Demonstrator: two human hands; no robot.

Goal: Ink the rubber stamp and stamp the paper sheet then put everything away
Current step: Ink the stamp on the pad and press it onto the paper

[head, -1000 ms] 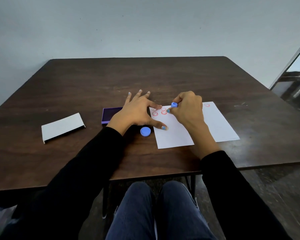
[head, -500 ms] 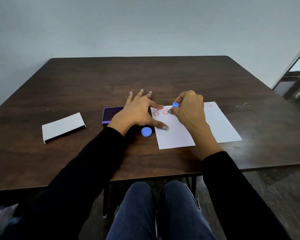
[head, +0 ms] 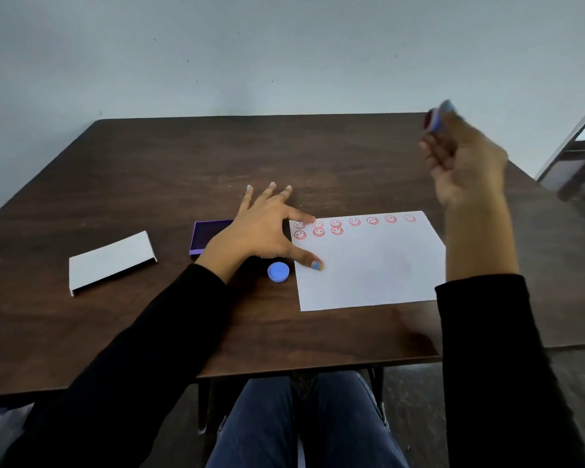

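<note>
1. The right hand [head: 466, 167] is raised above the table's far right corner, blurred, its fingers curled around a small round blue rubber stamp [head: 437, 119] whose red inked face points left.
2. The left hand [head: 264, 228] lies spread and flat, grasping nothing; its forefinger and thumb press on the left edge of the paper sheet [head: 368, 265].
3. The sheet is white, smooth and rectangular, lying near the table's front edge, right of centre. Red round smiley prints [head: 354, 222] run along its far edge, with three more in a second row at the far left corner.
4. A round blue plastic cap [head: 278, 271] sits on the table just beside the sheet's left edge, below the left palm.
5. A shallow purple rectangular ink pad [head: 205, 236] lies partly under the left wrist.
6. Farther left rests a flat white cardboard lid [head: 110, 261], well apart.
7. The table [head: 149, 170] is dark brown wood grain with rounded corners.
</note>
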